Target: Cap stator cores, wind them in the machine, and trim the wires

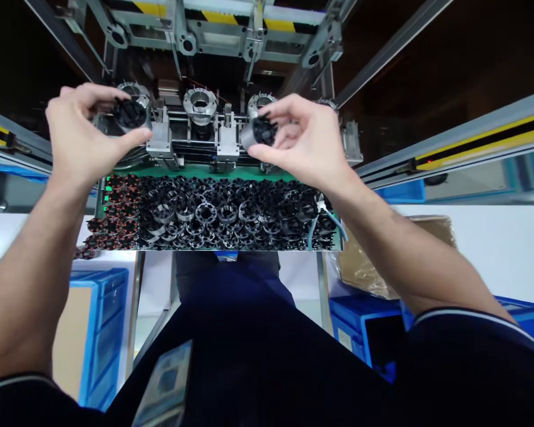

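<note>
Between the thumb and fingers of my left hand (86, 121) is a ring-shaped motor stator core (130, 112) with black plastic inserts and a grey metal rim. It is close to the leftmost round metal fixture (133, 91) of the machine. My right hand (307, 133) grips a similar stator core (260, 130), tilted, in front of another round fixture (261, 102). Whether either core touches its fixture I cannot tell. A third round fixture (200, 105) stands between my hands. Below them, many black stator cores (226, 212) are packed on a green surface (191, 172).
Cores with copper-coloured windings (123, 204) are at the left end. Blue-handled cutters (323, 216) lie on the cores at the right. A machine frame with black and yellow stripes (220, 18) spans above. Blue crates (109, 326) stand below, and yellow-edged side bars (485, 139) flank the space.
</note>
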A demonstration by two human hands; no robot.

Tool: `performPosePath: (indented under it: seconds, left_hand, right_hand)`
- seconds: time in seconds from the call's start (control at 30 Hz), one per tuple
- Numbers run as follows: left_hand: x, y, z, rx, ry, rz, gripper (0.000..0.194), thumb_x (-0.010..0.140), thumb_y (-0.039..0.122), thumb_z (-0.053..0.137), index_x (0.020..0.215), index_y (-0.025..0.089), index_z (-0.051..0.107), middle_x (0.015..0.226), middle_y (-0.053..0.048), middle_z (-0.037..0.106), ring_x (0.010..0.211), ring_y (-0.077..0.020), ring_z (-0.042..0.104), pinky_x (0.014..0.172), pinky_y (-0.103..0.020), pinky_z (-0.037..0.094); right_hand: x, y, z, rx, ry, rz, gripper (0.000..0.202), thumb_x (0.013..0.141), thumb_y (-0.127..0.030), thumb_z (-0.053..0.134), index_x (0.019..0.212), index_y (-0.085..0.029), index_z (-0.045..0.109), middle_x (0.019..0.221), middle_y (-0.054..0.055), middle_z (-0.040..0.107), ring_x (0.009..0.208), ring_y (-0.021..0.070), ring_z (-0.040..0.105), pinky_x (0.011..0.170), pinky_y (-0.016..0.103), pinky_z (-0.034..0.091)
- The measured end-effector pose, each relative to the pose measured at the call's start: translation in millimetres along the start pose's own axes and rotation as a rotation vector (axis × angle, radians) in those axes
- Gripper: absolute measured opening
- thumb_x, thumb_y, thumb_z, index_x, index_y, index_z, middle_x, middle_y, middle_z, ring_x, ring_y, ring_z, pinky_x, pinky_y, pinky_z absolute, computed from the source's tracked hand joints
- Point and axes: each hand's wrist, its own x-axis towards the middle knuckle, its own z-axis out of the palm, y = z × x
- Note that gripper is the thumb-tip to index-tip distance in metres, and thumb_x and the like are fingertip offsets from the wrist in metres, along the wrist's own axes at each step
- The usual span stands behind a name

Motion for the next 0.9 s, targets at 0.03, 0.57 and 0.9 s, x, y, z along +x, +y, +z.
performPosePath:
  seconds: [0.03,0.57,0.9]
  left_hand:
    - [7.9,-5.9,5.9,0.064,-0.004,-0.021,0.098,0.090,0.074,0.079,0.117,-0.020,0.071,0.134,-0.010,0.086,0.148,-0.0321,0.076,0.125,-0.052,0.059]
    - [3.9,-23.9,60.9,-0.447,-0.078,-0.386,0.065,0.080,0.035,0.112,0.124,0.002,0.076,0.130,0.005,0.087,0.152,-0.0209,0.063,0.149,-0.044,0.040]
    - [-58.1,112.2,-0.1,-1.072,-0.171,-0.489,0.053,0.098,0.039,0.102,0.139,0.028,0.070,0.117,0.000,0.079,0.118,-0.0260,0.076,0.110,-0.046,0.066]
  right_hand:
    - [16.9,9.4,12.6,-0.043,0.001,-0.016,0.066,0.091,-0.056,0.102,0.143,-0.024,0.077,0.148,0.014,0.079,0.100,0.0250,0.082,0.094,0.046,0.074]
    - [80.2,64.8,74.9,-0.183,-0.128,0.061,0.068,0.074,-0.061,0.107,0.120,-0.023,0.076,0.106,0.008,0.078,0.107,0.0345,0.078,0.109,0.062,0.070]
    - [-22.2,-55.3,40.2,0.497,-0.230,0.114,0.075,0.090,-0.090,0.088,0.140,-0.036,0.069,0.130,0.005,0.074,0.120,0.0313,0.076,0.089,0.047,0.070]
